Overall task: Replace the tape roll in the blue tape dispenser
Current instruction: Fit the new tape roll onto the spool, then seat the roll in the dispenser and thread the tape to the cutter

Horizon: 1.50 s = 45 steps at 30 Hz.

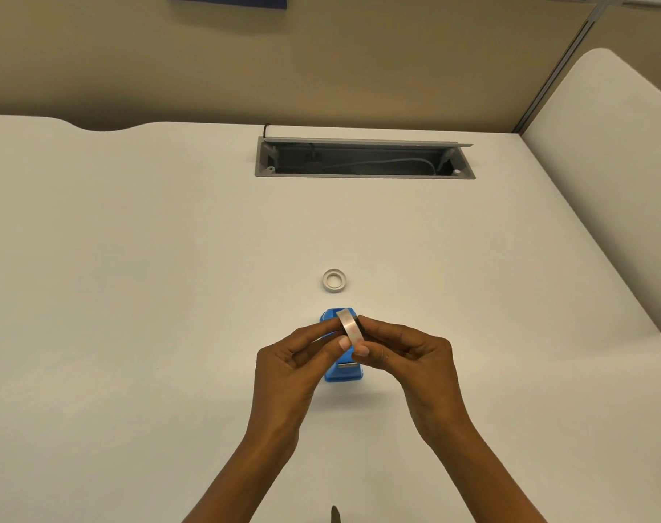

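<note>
Hands meet low in the centre of the head view, above a white tabletop (pixel 132 258). The left hand (pixel 295 366) and the right hand (pixel 408 356) both pinch a tape roll (pixel 349 330), which is held on edge so its pale outer band faces the camera. The left thumb and forefinger press on the roll from its 9 o'clock side; the right thumb and fingers close on it from its 3 o'clock side, with a dark part of the roll showing against the right fingertips. Both hands are clamped on the roll, fingers drawn together.

Directly under the roll sits the blue tape dispenser (pixel 343 371), resting on the tabletop and partly hidden by the fingers; its near end shows at 6 o'clock of the roll, and a bit of its far end peeks out at 12 o'clock. Whether the roll touches the dispenser cannot be told.

Farther out at 12 o'clock from the dispenser, apart from it, a small white ring (pixel 334 280) lies flat on the tabletop. Well beyond that, still at 12 o'clock, an open grey cable tray (pixel 365 160) is recessed into the tabletop, with cables visible inside.
</note>
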Each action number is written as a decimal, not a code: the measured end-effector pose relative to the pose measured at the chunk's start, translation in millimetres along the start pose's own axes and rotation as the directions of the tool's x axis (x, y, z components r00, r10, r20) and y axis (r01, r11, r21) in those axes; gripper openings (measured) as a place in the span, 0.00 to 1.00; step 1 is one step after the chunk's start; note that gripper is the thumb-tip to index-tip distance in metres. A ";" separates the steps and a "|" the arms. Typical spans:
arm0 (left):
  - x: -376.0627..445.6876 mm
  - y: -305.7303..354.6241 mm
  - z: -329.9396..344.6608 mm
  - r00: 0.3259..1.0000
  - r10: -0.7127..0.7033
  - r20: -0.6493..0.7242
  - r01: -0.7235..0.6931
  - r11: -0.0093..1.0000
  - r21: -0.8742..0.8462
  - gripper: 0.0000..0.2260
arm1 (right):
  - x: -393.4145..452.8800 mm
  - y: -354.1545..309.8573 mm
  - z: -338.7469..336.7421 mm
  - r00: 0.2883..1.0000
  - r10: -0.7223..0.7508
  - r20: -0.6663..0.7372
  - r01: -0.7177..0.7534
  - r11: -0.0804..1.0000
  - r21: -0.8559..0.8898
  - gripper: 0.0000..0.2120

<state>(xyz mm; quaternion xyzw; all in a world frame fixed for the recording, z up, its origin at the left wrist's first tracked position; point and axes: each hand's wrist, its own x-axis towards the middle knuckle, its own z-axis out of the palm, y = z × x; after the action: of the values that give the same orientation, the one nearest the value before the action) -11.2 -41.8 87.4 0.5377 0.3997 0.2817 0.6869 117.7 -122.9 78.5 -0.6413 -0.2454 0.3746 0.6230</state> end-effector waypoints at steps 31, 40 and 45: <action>6.6 -26.1 -0.7 0.992 0.106 0.070 -0.118 0.972 0.205 0.14 | 6.7 5.8 -15.9 0.980 0.062 0.191 -0.028 0.984 -0.177 0.25; 38.0 -42.5 -22.7 0.975 0.152 0.164 -0.212 0.865 0.455 0.34 | 43.8 6.3 -20.9 0.982 -0.048 0.184 0.110 0.933 -0.342 0.21; 55.1 -61.0 -28.9 0.936 0.042 0.350 -0.229 0.827 0.513 0.43 | 58.3 20.7 -15.2 0.972 -0.059 0.227 0.173 0.834 -0.525 0.20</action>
<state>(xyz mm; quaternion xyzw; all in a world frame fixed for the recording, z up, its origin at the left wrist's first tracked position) -9.7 2.0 12.1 0.7772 0.3052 0.1125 0.5387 161.5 -88.8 47.1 -0.7335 -0.4412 0.3145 0.4103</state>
